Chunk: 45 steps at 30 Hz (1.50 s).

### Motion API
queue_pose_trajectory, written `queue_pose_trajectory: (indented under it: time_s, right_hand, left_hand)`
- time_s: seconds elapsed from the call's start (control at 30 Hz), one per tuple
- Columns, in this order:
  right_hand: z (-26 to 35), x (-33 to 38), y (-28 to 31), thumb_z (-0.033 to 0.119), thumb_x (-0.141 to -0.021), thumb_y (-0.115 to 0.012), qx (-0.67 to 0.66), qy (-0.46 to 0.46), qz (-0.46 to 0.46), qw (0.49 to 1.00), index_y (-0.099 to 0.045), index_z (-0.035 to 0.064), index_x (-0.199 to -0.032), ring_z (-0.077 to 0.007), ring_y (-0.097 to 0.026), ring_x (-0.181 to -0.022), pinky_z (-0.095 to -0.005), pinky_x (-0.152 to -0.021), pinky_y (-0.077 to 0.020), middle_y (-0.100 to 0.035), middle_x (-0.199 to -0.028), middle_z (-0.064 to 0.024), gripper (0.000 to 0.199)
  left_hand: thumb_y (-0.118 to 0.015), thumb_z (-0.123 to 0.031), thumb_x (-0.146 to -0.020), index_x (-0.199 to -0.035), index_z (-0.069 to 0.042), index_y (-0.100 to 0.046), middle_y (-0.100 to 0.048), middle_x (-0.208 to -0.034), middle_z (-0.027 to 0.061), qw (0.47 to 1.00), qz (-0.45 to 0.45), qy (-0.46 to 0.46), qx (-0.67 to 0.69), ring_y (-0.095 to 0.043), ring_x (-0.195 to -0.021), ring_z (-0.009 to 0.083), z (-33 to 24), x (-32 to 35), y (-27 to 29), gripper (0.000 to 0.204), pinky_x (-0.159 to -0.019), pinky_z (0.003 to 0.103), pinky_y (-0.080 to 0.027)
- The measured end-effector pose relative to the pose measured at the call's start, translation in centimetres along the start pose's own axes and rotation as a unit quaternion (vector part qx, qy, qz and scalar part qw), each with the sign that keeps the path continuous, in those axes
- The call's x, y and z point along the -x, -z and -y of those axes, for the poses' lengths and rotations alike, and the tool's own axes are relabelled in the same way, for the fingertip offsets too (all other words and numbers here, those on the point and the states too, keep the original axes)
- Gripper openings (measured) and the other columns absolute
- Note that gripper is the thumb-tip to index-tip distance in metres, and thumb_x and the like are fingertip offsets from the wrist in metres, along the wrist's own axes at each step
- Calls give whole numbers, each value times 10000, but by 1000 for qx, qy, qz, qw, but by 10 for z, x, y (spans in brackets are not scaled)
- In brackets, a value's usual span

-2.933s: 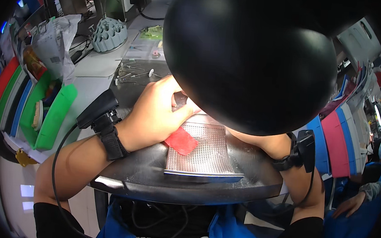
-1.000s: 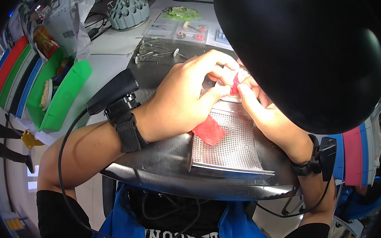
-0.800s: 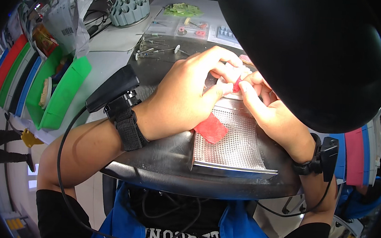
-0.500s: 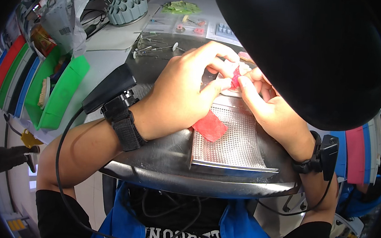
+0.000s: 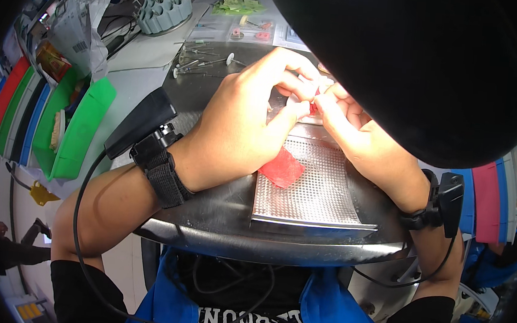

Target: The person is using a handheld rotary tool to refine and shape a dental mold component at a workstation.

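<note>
Over the metal bench plate, both my hands meet at a white dental cast (image 5: pixel 310 120), mostly covered by my fingers. A small piece of red wax (image 5: pixel 313 109) lies against it between my thumbs. My left hand (image 5: pixel 244 112) is closed, thumb and bent fingers gripping the cast from the left. My right hand (image 5: pixel 358 133) is closed too, its thumb and fingertips pinching the red wax from the right. Under my left palm a flat red wax sheet (image 5: pixel 283 168) rests on a perforated metal tray (image 5: pixel 310 202).
Several rotary tools (image 5: pixel 196 65) lie left of my hands. A grey bur holder (image 5: pixel 164 11) and clear boxes (image 5: pixel 250 33) stand farther back. Green bins (image 5: pixel 85 126) are at the left. A large black lamp-like shape (image 5: pixel 411 70) covers the upper right.
The whole view has shifted slightly. My right thumb and fingertips have moved up and in over the red wax, covering more of it. My left hand keeps its grip.
</note>
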State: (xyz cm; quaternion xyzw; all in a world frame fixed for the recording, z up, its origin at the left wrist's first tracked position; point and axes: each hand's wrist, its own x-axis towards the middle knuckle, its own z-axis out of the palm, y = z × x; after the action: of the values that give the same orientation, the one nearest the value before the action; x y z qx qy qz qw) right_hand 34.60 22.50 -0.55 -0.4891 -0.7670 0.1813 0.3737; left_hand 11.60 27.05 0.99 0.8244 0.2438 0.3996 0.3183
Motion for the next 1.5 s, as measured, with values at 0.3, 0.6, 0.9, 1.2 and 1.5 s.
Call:
queue_pose_trajectory:
  time_s: [0.3,0.6,0.9,1.2,1.5]
  right_hand:
    - [13,-5,0,76,-1028,-640,-15,-38,17,999,-628,27,-1066,-13,-545,-849,-185,-749,-439,-618,-946,37,63]
    - [4,-2,5,91,-1041,-634,-18,-83,51,995,-623,33,-1089,-23,-598,-901,-186,-801,-481,-652,-977,19,77]
    - [16,-5,2,52,-1006,-674,-15,-64,20,998,-644,10,-1065,-18,-579,-834,-181,-732,-467,-644,-939,19,79]
    - [22,-6,1,65,-981,-711,15,-43,-4,999,-682,11,-1004,-14,-555,-781,-182,-695,-452,-629,-893,25,66]
    - [16,-5,2,68,-1009,-674,-32,-73,25,996,-648,10,-1082,-24,-604,-839,-189,-732,-495,-666,-941,9,96]
  left_hand:
    - [-652,39,-867,-1176,-1,-575,-724,-1006,148,998,-23,-51,-10,-749,-968,277,6,-2,-1,321,-853,377,-587]
    - [-637,32,-841,-1169,-11,-575,-725,-965,157,999,-22,-29,-16,-747,-930,291,3,0,2,337,-838,398,-574]
    - [-666,28,-857,-1164,2,-581,-724,-955,153,996,-32,-41,-66,-734,-940,301,3,-1,-2,321,-863,408,-568]
    - [-683,23,-859,-1174,5,-579,-716,-980,177,998,-29,-19,-56,-736,-937,312,-1,0,-1,332,-844,408,-573]
    - [-719,-2,-850,-1180,-11,-581,-749,-963,151,996,-1,-12,-83,-740,-953,308,3,-5,-2,357,-848,414,-571]
